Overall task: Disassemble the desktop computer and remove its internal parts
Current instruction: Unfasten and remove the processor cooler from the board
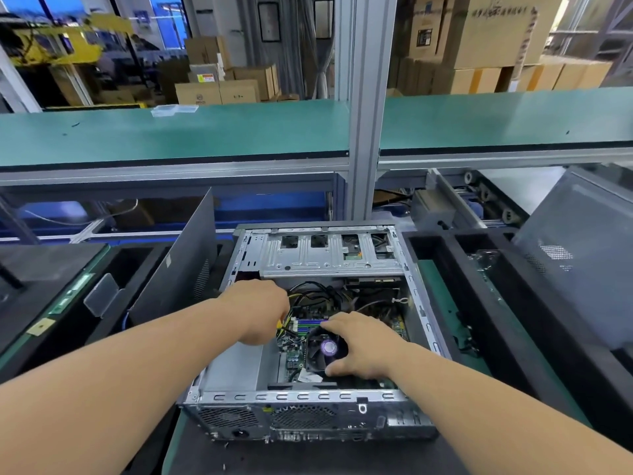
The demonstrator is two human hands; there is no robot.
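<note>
Desktop computer case (pixel 310 399) lies on its side, open face up, on the dark mat of the bench (pixel 308 457) directly below my view; rear panel with vent grilles and ports faces me.

Left hand (pixel 262 311) is inside the case at the upper left of the motherboard (pixel 294 341), fingers curled down into the bundle of black and yellow cables (pixel 317 296) — fingertips hidden, so I cannot tell whether it grips anything.

Right hand (pixel 363 344) is spread over the CPU cooler fan (pixel 325 349): fingers on its far edge, thumb on its near edge, clasping the fan housing. The fan hub carries a round purple sticker; writing on it too blurred to read.

Silver drive cage (pixel 329 252) spans the far end of the case. A dark side panel (pixel 178 265) stands upright just left of the case.

Cardboard boxes (pixel 219 84) stacked beyond the green shelf (pixel 171 132) bear printed labels — none legible from here.
</note>
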